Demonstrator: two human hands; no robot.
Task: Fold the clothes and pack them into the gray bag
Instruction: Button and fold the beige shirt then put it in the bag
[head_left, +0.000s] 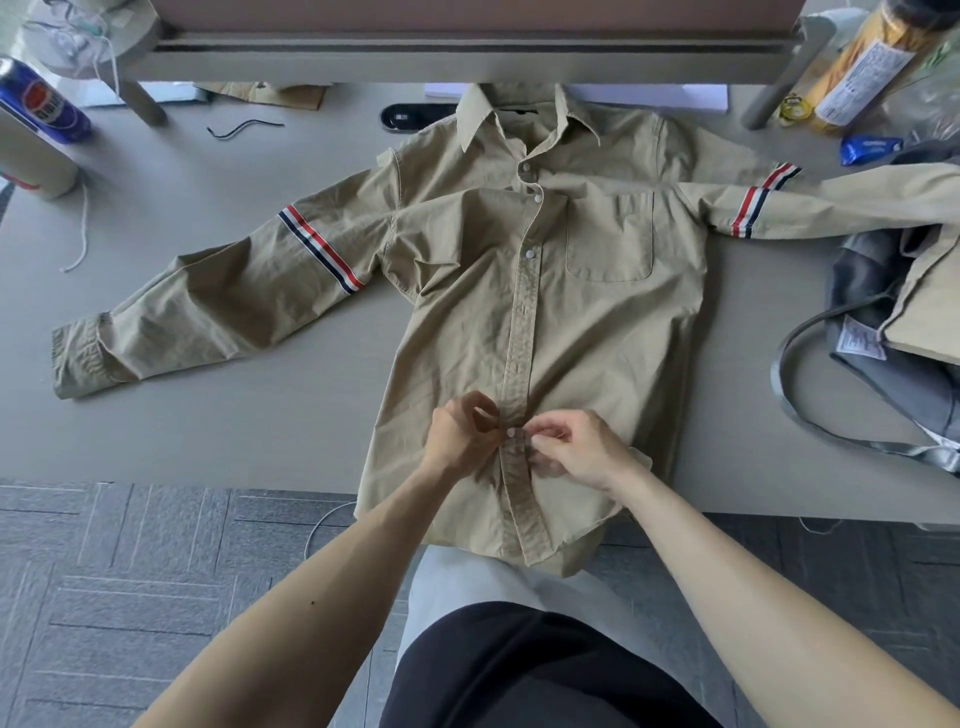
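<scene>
Both bare forearms reach forward and converge. The left hand (460, 434), fingers curled, pinches the khaki shirt (597, 332) at its button strip. The right hand (576, 452), knuckles up, seems to pinch the same strip from the other side.

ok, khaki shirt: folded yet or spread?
Spread. The khaki shirt lies flat, front up, on the table, both sleeves out sideways; left hand and right hand pinch its button placket.

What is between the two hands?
The button strip of the shirt, with a white button; the left hand and right hand pinch it. Shown in head view.
</scene>
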